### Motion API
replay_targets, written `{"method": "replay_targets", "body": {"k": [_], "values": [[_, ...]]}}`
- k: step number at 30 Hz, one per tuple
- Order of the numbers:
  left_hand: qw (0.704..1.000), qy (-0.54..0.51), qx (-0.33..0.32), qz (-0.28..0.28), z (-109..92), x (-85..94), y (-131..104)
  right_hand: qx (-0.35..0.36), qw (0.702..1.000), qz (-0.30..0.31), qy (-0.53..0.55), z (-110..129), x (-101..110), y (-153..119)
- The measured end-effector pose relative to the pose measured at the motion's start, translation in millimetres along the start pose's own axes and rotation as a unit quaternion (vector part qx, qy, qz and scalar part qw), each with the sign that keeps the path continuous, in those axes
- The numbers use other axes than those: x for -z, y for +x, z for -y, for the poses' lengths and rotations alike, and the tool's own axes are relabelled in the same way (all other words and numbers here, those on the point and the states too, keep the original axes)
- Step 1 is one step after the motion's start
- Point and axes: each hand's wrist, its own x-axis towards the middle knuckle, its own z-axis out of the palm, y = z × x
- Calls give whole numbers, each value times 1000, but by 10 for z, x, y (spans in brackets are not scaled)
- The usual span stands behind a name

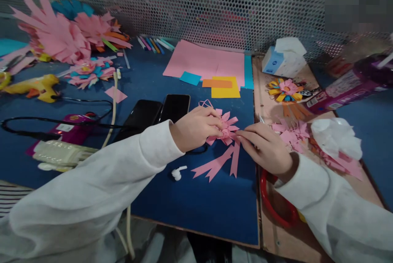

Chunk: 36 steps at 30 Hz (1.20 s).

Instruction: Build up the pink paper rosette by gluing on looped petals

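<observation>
A pink paper flower with looped petals lies between my two hands over the blue table. My left hand is closed, its fingers gripping the flower's left side. On the other side, my right hand pinches the flower's right edge near its tails. Long pink paper strips with notched ends hang below the flower toward me. Just left of them lies a white earbud. Two dark phones rest beyond my left wrist. Under my right wrist, red scissor handles show in part.
Coloured paper sheets lie at the back, beside several markers. A yellow glue gun, its cord and finished paper flowers occupy the left. To the right are a tissue box, a purple bottle and pink scraps.
</observation>
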Motion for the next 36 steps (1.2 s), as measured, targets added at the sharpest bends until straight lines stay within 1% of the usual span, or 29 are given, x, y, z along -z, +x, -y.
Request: {"method": "replay_targets", "body": {"k": [3,5,7,9,13,17,21,27,32,36], "values": [[999,-7,12,35,12,-22,-3,-7,1000,-3,13,-4,-14,-7],[999,-9,8,46,24,-37,-2,-17,1000,-7,6,-6,-20,-11],[999,-6,-4,45,25,-42,2,-20,1000,-10,-4,-4,-22,-11],[999,-2,-14,34,11,-33,8,-5,1000,-1,-11,2,-22,-7],[1000,-6,6,22,-28,23,27,41,998,37,-33,4,-27,-4],[998,-43,23,38,-19,75,50,45,997,55,-40,-13,-41,-16],[997,-64,27,46,15,76,64,48,996,62,-36,-23,-48,-21],[996,-64,14,63,34,24,75,53,996,66,-32,-29,-59,-13],[996,-50,14,77,18,39,98,67,995,68,-32,-34,-64,-9],[996,-56,21,73,1,48,110,72,994,69,-45,-26,-58,-1]]}}
